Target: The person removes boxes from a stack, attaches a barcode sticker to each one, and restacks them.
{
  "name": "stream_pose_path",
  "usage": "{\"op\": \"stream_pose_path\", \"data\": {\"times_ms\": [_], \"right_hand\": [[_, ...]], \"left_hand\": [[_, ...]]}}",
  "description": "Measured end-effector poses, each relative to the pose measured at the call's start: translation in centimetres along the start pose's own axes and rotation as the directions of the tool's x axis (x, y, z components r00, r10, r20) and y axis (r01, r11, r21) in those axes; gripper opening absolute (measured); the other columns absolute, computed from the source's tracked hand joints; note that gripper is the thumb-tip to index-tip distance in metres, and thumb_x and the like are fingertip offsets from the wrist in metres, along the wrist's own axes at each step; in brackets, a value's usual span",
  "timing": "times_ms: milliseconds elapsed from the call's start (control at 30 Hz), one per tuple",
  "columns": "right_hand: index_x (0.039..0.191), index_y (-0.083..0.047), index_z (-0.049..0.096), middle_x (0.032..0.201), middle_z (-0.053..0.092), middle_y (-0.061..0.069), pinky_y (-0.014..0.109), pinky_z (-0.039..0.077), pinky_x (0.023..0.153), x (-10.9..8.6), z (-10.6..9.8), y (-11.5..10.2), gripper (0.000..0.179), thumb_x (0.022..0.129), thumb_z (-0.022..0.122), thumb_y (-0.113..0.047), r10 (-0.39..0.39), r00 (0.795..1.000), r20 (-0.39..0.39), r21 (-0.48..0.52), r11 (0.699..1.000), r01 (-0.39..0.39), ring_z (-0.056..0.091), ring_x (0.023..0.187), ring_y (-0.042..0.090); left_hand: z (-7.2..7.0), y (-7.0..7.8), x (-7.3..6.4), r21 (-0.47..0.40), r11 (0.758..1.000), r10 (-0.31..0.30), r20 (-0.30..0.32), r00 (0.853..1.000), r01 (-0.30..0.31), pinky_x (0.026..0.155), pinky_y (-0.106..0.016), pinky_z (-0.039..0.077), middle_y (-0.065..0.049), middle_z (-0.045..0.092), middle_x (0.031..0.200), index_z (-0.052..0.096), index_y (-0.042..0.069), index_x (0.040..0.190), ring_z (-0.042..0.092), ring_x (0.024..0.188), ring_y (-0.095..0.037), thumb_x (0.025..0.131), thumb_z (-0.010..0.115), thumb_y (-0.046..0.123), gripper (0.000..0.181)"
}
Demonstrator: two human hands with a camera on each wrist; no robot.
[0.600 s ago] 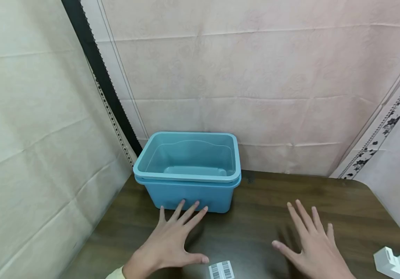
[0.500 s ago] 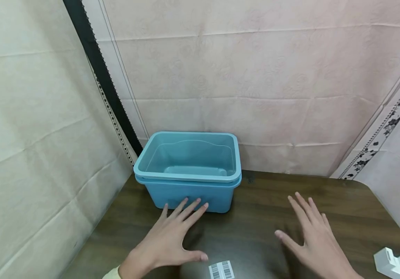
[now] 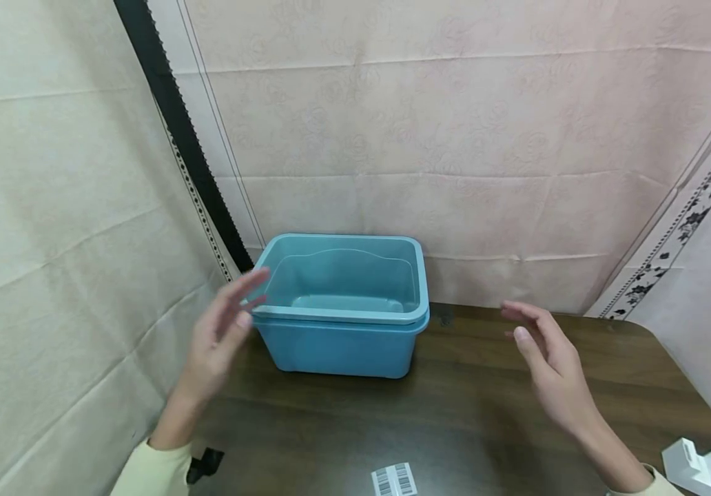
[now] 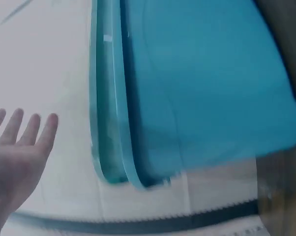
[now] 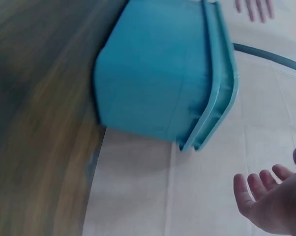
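Observation:
Two blue plastic bins [image 3: 337, 348], one nested in the other, stand on the dark wooden table against the back cloth. In the head view my left hand [image 3: 215, 337] hovers at the bins' left side, its fingertips overlapping the rim corner. The left wrist view shows that hand [image 4: 17, 167] apart from the rims [image 4: 121, 98], fingers extended, nothing held. My right hand [image 3: 557, 368] is in the air to the right of the bins, well away from them. Its fingers [image 5: 256, 187] bend loosely and hold nothing.
A white label with barcodes [image 3: 394, 479] lies on the table [image 3: 442, 420] near the front. At the right edge is a white blocky object [image 3: 705, 468]. Pale cloth walls [image 3: 486, 172] rise behind and at both sides.
Both hands have risen from low over the table's front. The left went up and left to the bins' side; the right moved forward and turned its palm inward. The bins have not moved.

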State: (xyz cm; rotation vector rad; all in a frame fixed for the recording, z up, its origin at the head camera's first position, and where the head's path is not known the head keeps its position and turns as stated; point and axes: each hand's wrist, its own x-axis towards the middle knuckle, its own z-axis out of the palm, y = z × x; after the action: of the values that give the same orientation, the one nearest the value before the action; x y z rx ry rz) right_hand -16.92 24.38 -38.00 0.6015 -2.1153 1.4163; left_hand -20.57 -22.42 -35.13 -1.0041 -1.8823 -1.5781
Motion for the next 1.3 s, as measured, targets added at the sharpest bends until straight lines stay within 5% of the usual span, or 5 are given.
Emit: {"op": "stream_pose_path", "data": {"times_ms": [133,400,633,900,1300], "right_hand": [[0.144,0.009,0.05,0.138,0.065,0.001,0.02,0.058,0.095,1.1,1.2,0.0,0.036,0.111,0.049,-0.004,0.124,0.992,0.002,0.238,0.964,-0.121,0.066,0.124,0.007],[0.137,-0.008,0.061,0.122,0.072,-0.004,0.031,0.064,0.089,4.1,3.8,0.8,0.037,0.107,0.064,-0.028,0.431,0.897,0.1,0.42,0.799,-0.43,0.073,0.109,0.013],[0.141,-0.005,0.061,0.115,0.075,-0.005,0.033,0.064,0.089,6.9,6.4,2.3,0.054,0.101,0.073,-0.039,0.573,0.802,0.168,0.396,0.705,-0.588,0.074,0.104,0.015],[0.14,-0.003,0.063,0.113,0.073,0.005,0.031,0.065,0.078,8.2,8.9,2.5,0.055,0.099,0.077,-0.037,0.599,0.785,0.16,0.307,0.725,-0.616,0.07,0.089,0.014],[0.149,-0.001,0.054,0.122,0.068,0.018,0.036,0.066,0.075,9.9,8.6,1.0,0.059,0.1,0.075,-0.025,0.627,0.742,0.239,0.192,0.718,-0.669,0.076,0.087,0.017]], "left_hand": [[-2.9,-1.6,0.7,-0.074,0.981,-0.195,-0.267,0.944,0.182,0.106,-0.027,0.056,-0.019,0.056,0.154,0.049,-0.003,0.152,0.057,0.142,-0.023,0.112,0.044,0.005,0.041],[-5.8,-5.5,-0.2,-0.097,0.729,-0.659,-0.365,0.657,0.678,0.084,-0.027,0.064,0.008,0.059,0.13,0.052,0.012,0.145,0.067,0.112,-0.007,0.111,0.053,0.038,0.043],[-5.9,-8.4,-0.9,-0.321,0.604,-0.794,-0.156,0.588,0.73,0.085,-0.03,0.064,0.013,0.069,0.116,0.057,0.019,0.143,0.069,0.105,-0.005,0.107,0.063,0.039,0.042],[-5.6,-9.7,-0.9,-0.494,0.536,-0.808,-0.068,0.585,0.684,0.084,-0.024,0.064,0.007,0.078,0.111,0.074,0.021,0.115,0.074,0.101,-0.006,0.106,0.066,0.023,0.013],[-5.9,-9.7,0.1,-0.521,0.416,-0.883,-0.034,0.468,0.745,0.093,-0.023,0.061,0.007,0.075,0.109,0.045,0.007,0.156,0.074,0.102,-0.006,0.107,0.063,0.023,0.055]]}}
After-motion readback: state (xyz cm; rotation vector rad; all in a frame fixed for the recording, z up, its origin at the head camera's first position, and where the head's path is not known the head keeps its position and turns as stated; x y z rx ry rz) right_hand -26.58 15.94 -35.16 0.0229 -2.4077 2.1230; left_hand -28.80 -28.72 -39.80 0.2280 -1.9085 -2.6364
